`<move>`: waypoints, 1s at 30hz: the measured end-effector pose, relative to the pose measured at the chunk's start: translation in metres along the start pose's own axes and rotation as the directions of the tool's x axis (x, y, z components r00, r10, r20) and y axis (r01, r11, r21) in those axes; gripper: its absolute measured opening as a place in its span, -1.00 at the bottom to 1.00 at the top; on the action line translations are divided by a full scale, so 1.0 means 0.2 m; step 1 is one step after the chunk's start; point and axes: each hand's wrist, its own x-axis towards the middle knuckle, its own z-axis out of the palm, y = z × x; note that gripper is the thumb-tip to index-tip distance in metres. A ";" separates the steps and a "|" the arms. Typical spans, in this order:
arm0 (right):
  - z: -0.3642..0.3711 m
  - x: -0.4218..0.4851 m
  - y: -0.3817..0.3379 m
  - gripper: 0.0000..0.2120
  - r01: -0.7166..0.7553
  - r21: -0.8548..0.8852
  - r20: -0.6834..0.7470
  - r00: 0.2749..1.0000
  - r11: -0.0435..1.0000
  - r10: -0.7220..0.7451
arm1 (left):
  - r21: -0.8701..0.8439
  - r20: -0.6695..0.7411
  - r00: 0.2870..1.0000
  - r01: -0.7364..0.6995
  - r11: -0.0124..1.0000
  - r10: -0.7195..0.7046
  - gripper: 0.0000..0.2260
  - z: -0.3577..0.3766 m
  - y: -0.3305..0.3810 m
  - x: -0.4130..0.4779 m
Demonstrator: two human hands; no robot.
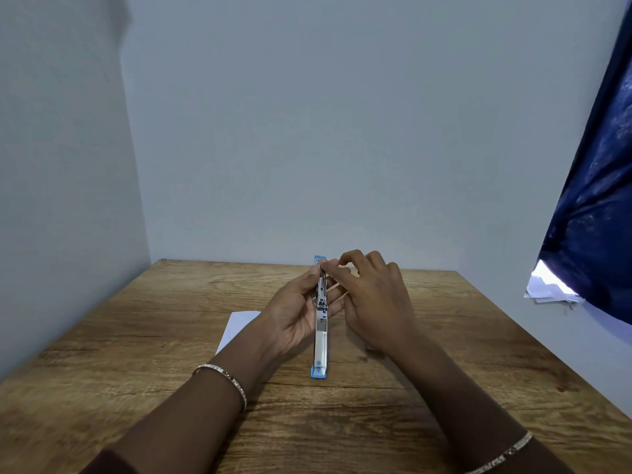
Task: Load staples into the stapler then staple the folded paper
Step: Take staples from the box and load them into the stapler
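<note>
Over the middle of a brown wooden table (136, 336), two bare hands work on a stapler (320, 323). It is blue and silver. It is swung open into one long line that points away from the person. Its near blue end (319, 372) is low by the table top, but you cannot tell if it touches the wood.

One hand, the left hand (294, 316), is palm up with its fingers curled. It holds the silver middle part from the left side and from under it. On the other side, the right hand (372, 302) comes in over the top. Its thumb and first finger are pinched close together at the far end of the silver part, near the far blue tip (320, 258). You cannot tell if there are staples between them, because they would be too small to see. Its other fingers are bent and spread a bit.

A white sheet of paper (236, 328) lies flat on the table, to the left of the stapler. The left wrist hides part of it. Each wrist has a thin shiny bracelet (222, 379).

A grey wall (307, 131) stands behind the table. A dark blue curtain (595, 217) hangs on the right.
</note>
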 end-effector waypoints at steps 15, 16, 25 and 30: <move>0.03 0.01 -0.01 -0.66 -0.161 0.405 -0.036 0.981 0.900 0.192 | 0.032 -0.015 1.000 0.017 0.999 -0.017 -0.68 -0.07 -0.01 0.03; 0.03 0.01 -0.01 -0.75 -0.150 0.456 -0.054 0.979 0.877 0.196 | 0.029 -0.012 1.000 0.016 0.999 -0.015 -0.69 -0.07 -0.01 0.03; 0.05 0.01 0.00 -0.95 -0.191 0.530 -0.014 0.972 0.826 0.234 | 0.029 -0.023 0.999 0.042 0.999 -0.041 -0.67 -0.02 -0.04 0.00; 0.05 0.02 0.01 -0.93 -0.367 0.652 0.225 0.929 0.664 0.293 | -0.016 -0.055 0.992 0.112 0.994 -0.113 -0.63 -0.01 -0.06 0.01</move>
